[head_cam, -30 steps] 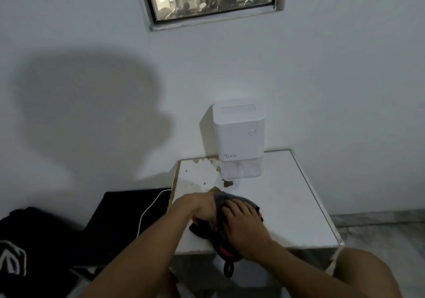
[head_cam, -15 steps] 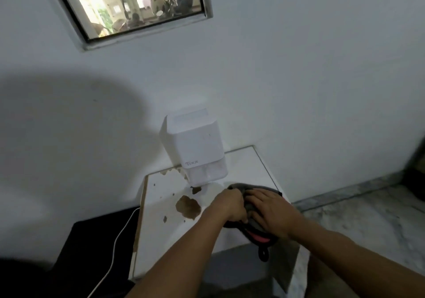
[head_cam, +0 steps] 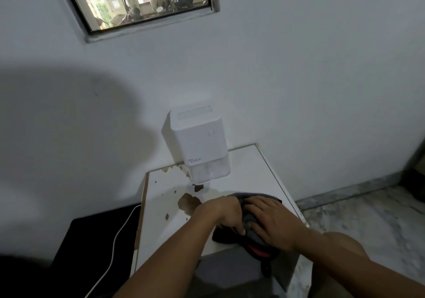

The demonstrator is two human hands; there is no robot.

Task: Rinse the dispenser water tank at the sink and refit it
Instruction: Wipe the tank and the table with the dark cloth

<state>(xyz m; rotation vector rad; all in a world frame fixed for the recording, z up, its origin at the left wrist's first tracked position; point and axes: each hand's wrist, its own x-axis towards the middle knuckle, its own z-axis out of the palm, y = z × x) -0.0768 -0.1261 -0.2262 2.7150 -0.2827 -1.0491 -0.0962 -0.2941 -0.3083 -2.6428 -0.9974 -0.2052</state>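
A white cable (head_cam: 115, 242) runs over a black surface (head_cam: 96, 235) left of the desk (head_cam: 253, 166). The dispenser (head_cam: 197, 139) stands at the desk's back by the wall, its clear tank (head_cam: 208, 171) fitted underneath. Nearer, the left hand (head_cam: 220, 212) has its fingers curled, gripping a dark cloth (head_cam: 250, 221). The right hand (head_cam: 269, 221) presses on the cloth, fingers loosely spread over it.
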